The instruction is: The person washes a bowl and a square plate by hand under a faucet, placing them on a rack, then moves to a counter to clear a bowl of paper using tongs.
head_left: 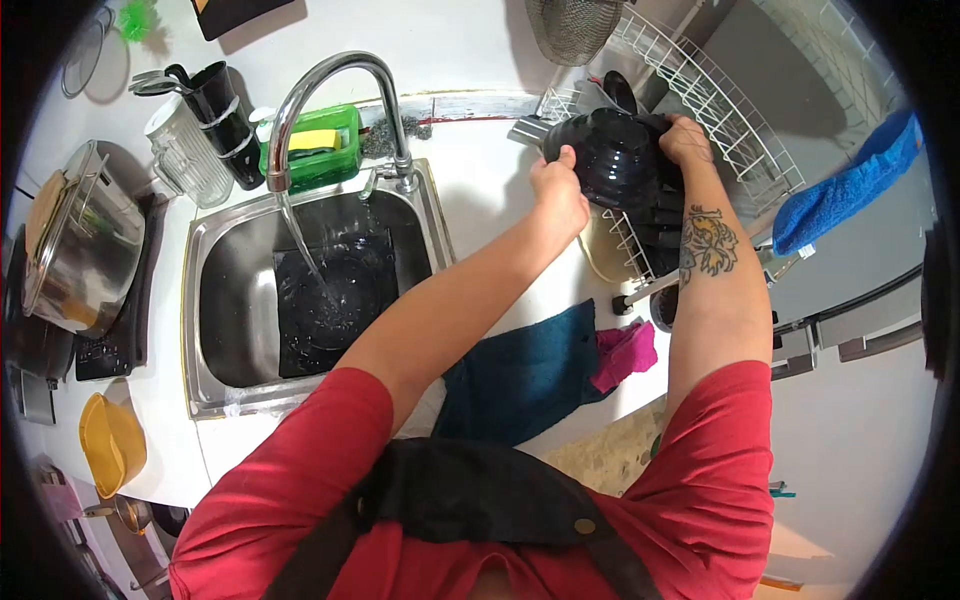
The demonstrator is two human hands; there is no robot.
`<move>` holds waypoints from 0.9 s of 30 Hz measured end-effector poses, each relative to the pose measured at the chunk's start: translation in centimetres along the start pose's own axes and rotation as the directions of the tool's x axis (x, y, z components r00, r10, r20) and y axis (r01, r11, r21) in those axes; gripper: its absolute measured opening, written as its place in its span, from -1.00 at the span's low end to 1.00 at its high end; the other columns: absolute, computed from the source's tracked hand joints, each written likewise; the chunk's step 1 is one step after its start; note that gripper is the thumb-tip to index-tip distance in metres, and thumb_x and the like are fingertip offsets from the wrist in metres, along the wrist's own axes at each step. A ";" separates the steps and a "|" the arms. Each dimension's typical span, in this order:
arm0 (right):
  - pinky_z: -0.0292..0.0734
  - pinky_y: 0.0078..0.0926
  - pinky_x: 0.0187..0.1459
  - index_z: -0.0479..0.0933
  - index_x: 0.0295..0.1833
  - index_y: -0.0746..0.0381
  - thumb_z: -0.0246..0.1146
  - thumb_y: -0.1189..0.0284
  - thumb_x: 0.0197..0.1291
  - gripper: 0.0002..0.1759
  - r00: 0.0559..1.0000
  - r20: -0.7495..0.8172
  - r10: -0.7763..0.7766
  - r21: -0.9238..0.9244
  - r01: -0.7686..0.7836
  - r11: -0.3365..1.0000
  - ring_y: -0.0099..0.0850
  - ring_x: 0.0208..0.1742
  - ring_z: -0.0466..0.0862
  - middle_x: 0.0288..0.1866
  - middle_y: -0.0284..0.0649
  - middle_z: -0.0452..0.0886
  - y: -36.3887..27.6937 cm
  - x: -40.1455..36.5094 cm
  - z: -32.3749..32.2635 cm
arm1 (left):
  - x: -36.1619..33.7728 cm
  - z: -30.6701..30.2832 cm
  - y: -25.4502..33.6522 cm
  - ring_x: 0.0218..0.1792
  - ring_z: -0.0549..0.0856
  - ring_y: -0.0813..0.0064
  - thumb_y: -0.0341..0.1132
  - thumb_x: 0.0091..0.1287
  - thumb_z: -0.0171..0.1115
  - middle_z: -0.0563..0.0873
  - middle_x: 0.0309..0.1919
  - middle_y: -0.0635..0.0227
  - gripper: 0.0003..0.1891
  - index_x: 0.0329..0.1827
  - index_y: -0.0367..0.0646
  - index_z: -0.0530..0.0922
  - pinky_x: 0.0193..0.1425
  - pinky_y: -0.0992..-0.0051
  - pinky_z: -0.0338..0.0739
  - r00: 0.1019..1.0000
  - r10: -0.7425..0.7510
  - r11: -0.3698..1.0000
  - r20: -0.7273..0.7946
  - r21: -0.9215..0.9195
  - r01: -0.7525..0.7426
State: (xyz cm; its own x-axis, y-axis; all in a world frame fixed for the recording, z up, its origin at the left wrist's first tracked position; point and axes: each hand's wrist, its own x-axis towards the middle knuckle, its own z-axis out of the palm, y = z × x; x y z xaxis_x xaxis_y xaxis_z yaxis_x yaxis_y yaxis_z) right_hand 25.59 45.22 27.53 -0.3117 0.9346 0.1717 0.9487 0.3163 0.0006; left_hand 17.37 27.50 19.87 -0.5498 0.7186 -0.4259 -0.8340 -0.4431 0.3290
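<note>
My left hand (562, 190) is closed on the near left side of a ribbed black bowl (605, 160), which looks turned bottom up and may be one of a stack. On the far right side, my right hand (687, 140) is closed, its fingers partly hidden behind the black dishes. The bowl is over the white wire dish rack (735, 115), among other dark dishes. To the left, water runs from the chrome faucet (385, 75) onto a black square plate (300, 300) in the steel sink (225, 340).
A green tray (345, 165) with a yellow sponge (315, 140) sits behind the sink. A glass pitcher (195, 150) and black cups (225, 120) stand beside it. A teal cloth (530, 375) and pink cloth (625, 355) lie at the counter's front. A blue towel (850, 190) hangs right.
</note>
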 end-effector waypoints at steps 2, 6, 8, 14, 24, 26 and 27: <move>0.21 -0.21 0.21 0.40 0.11 0.12 0.03 0.41 0.03 -0.55 0.997 -0.069 0.028 0.125 -0.019 0.992 -0.19 0.19 0.38 0.16 -0.08 0.38 0.0 -0.6 -0.1 | 1.5 0.6 -1.6 -0.32 0.51 0.52 -0.39 0.23 0.12 0.56 -0.30 0.32 -0.78 -0.11 -0.18 0.35 -0.23 0.48 0.41 0.999 0.019 0.998 0.034 -0.057 -0.017; 0.05 0.23 0.16 0.39 0.12 0.17 0.01 0.35 0.10 -0.58 0.979 -0.041 0.200 0.195 -0.188 0.962 -0.09 0.23 0.32 0.20 -0.12 0.34 -0.1 -0.1 0.0 | 5.4 1.8 -6.2 -0.44 0.54 0.48 -0.40 0.24 0.09 0.59 -0.39 0.33 -0.92 -0.25 -0.16 0.43 -0.38 0.43 0.46 0.972 0.236 0.971 0.008 -0.019 -0.236; 0.05 0.21 0.17 0.38 0.13 0.16 0.00 0.33 0.12 -0.58 0.966 -0.073 0.249 0.216 -0.228 0.949 -0.09 0.23 0.32 0.22 -0.10 0.32 -0.5 -1.0 -0.4 | 5.4 2.5 -7.5 -0.43 0.53 0.49 -0.40 0.24 0.10 0.59 -0.38 0.33 -0.92 -0.25 -0.17 0.43 -0.38 0.44 0.45 0.967 0.254 0.965 -0.039 0.075 -0.250; 0.02 0.23 0.19 0.35 0.15 0.14 -0.02 0.32 0.15 -0.57 0.960 -0.075 0.270 0.235 -0.246 0.940 -0.09 0.24 0.30 0.25 -0.09 0.28 -1.5 -3.1 -1.1 | 6.6 4.2 -9.7 -0.45 0.43 0.58 -0.37 0.25 0.06 0.50 -0.26 0.43 -0.66 0.06 -0.08 0.23 -0.55 0.52 0.32 0.983 0.165 0.958 -0.085 0.250 -0.140; 0.07 0.25 0.16 0.25 0.23 -0.06 -0.02 0.32 0.15 -0.53 0.981 -0.093 0.172 0.077 -0.165 0.983 0.04 0.27 0.16 0.28 -0.21 0.14 -2.0 -3.4 1.0 | 8.5 5.7 -8.2 -0.40 0.45 0.36 -0.40 0.26 0.01 0.45 -0.22 0.23 -0.81 -0.10 -0.23 0.33 -0.12 0.15 0.52 0.969 -0.245 0.905 0.035 0.368 0.215; 0.05 0.24 0.17 0.24 0.23 -0.08 0.02 0.30 0.12 -0.50 0.984 -0.098 0.149 0.040 -0.145 0.989 0.00 0.29 0.14 0.28 -0.20 0.13 -2.3 -3.6 1.2 | 8.5 5.2 -7.0 -0.22 0.47 0.31 -0.40 0.26 0.02 0.41 -0.11 0.18 -0.77 -0.05 -0.25 0.32 -0.08 0.11 0.50 0.924 -0.335 0.838 0.186 0.506 0.202; 0.05 0.24 0.17 0.24 0.23 -0.08 0.02 0.30 0.12 -0.50 0.984 -0.098 0.146 0.040 -0.143 0.989 0.00 0.29 0.14 0.28 -0.20 0.13 -2.4 -3.9 1.2 | 7.8 5.0 -6.5 -0.17 0.47 0.25 -0.38 0.22 0.05 0.45 -0.17 0.18 -0.72 -0.02 -0.23 0.36 -0.20 0.24 0.47 0.932 -0.317 0.815 0.179 0.553 0.171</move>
State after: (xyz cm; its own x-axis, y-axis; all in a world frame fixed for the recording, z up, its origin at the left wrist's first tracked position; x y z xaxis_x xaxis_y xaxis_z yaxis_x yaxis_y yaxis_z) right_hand 24.46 40.97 25.73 -0.1630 0.9501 0.2659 0.9806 0.1859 -0.0629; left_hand 18.72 38.67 18.61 -0.2397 0.9054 -0.3505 -0.7477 0.0581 0.6615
